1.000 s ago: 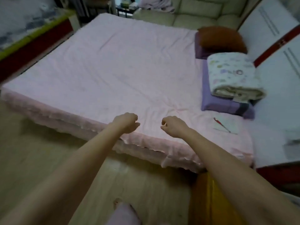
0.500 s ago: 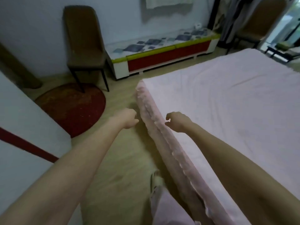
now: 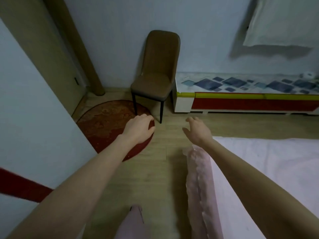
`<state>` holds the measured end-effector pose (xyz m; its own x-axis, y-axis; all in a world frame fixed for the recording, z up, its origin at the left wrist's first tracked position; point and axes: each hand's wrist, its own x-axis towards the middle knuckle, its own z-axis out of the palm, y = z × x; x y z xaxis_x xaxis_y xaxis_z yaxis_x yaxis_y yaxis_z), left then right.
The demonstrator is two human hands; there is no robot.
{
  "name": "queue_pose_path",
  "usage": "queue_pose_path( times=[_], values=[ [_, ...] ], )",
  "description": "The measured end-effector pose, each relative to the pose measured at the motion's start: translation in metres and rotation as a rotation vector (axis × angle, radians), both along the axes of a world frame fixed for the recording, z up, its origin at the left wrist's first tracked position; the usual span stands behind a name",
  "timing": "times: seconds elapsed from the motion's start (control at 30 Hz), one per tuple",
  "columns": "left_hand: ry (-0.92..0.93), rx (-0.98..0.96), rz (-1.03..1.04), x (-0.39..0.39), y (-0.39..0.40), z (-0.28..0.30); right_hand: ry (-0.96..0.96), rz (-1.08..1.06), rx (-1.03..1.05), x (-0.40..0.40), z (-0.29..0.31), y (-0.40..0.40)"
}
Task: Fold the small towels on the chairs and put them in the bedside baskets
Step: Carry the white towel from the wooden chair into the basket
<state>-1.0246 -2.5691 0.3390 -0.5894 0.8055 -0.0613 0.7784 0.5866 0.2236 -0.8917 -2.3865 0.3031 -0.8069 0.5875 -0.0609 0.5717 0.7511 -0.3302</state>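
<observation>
At twelve o'clock the brown padded chair (image 3: 155, 73) stands on dark legs against the wall, seat bare, while my left hand (image 3: 139, 129) and right hand (image 3: 196, 130) reach forward, loosely spread, holding nothing.

both arms outstretched, left hand (image 3: 139, 128) loosely curled, right hand (image 3: 196, 130) fingers spread

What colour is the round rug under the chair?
Dark red with a faint orange pattern: the round rug, seen in the head view.
</observation>
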Motion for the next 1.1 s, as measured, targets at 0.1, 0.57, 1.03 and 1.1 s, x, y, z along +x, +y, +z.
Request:
queue_pose_path(
  times=[0.1,0.57,1.03,1.1],
  values=[
    [0.019,0.057,-0.005,-0.073,0.056,-0.009,0.017,-0.024,0.059,-0.069,-0.007,0.051],
    [0.092,-0.123,-0.572,-0.243,0.465,-0.015,0.091,-0.551,0.047,-0.170,-0.010,0.352],
    [0.159,-0.062,-1.017,-0.166,0.927,-0.018,0.071,-1.012,0.026,-0.084,-0.017,0.716],
    [0.143,-0.068,-1.067,-0.143,0.993,-0.020,0.062,-1.084,0.025,-0.062,-0.018,0.767]
  ],
)
